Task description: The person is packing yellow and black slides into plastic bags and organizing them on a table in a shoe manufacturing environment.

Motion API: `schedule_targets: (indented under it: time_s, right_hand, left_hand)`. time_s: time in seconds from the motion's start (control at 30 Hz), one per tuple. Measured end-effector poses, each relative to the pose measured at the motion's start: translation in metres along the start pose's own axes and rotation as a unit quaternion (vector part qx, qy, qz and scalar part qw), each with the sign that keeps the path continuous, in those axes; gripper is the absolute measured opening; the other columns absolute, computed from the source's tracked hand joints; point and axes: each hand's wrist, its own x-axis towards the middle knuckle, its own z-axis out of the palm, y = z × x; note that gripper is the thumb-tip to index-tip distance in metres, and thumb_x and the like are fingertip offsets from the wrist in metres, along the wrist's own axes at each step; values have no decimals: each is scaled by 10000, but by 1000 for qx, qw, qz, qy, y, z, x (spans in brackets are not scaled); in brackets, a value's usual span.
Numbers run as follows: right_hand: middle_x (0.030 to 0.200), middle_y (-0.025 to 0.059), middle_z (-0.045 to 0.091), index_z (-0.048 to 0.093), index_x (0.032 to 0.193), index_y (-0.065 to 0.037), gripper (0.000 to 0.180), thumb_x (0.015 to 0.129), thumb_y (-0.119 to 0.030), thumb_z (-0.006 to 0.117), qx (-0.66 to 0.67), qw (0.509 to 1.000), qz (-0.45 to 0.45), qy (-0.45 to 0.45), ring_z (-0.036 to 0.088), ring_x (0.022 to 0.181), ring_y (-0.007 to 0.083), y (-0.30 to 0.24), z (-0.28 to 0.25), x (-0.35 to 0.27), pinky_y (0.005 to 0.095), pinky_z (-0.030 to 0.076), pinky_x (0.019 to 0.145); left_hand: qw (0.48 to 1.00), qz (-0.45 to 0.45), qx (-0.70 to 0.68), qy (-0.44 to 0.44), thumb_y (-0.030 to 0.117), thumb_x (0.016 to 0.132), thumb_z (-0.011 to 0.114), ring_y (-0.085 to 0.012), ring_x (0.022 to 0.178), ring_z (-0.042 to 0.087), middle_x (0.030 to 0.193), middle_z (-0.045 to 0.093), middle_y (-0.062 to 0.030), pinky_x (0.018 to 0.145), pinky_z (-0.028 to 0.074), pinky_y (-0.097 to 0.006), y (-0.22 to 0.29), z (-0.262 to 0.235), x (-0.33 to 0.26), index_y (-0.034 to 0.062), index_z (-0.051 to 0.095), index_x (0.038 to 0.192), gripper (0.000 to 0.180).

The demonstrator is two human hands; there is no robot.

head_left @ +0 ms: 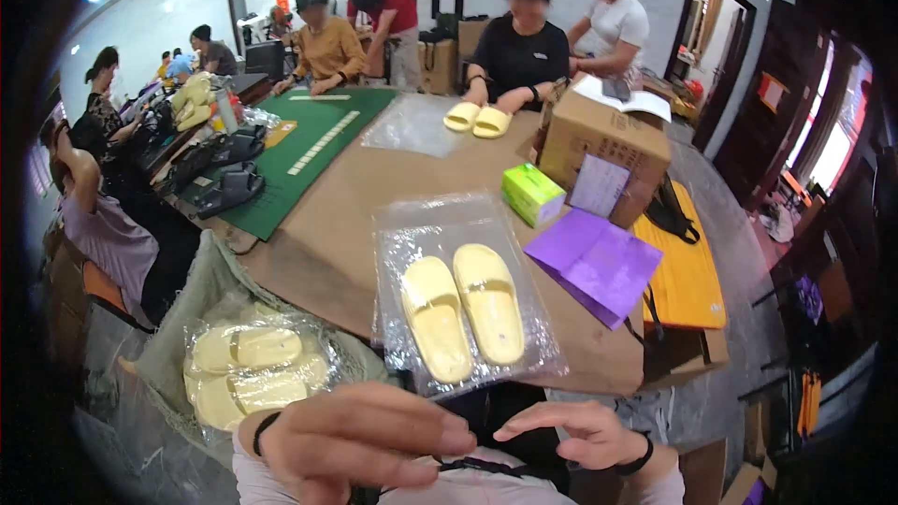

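A pair of pale yellow slide sandals point(463, 313) lies side by side on transparent plastic bags point(393, 224) at the near edge of the brown table. Below that edge, close to my body, my left hand point(365, 435) is raised with its fingers stretched out and nothing visible in them. My right hand point(575, 432) faces it, fingers extended toward the left and thumb apart, also holding nothing that I can see. Neither hand touches the sandals. To the left, bagged yellow slides point(248, 374) rest in a grey-green woven sack point(187, 290), beside my left forearm.
A purple folder point(599, 262), a green box point(533, 194) and a cardboard carton point(608, 145) stand on the right. Across the brown table point(318, 252), a person in black handles another pair of yellow slides point(477, 120). Dark sandals point(231, 189) sit by the green mat point(309, 173).
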Motion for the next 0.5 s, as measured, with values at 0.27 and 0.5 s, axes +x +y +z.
schedule_targets:
  time_s: [0.27,0.5]
  right_hand:
    - [1041,314,591,562,1106,86,548,962,-420,405,149,952,-245,104,612,919,437,-40,39,2,518,494,741]
    - [987,260,644,646,958,-14,270,938,-224,478,163,921,-328,-135,643,933,302,-94,36,29,365,507,793]
  left_hand:
    - [900,-49,-330,-281,209,963,397,-313,1182,418,1318,458,-145,977,368,-417,29,3,27,193,424,1347,385]
    - [918,27,-322,-231,142,949,415,-306,1082,500,1254,504,-157,909,425,-398,31,21,15,164,501,1272,335]
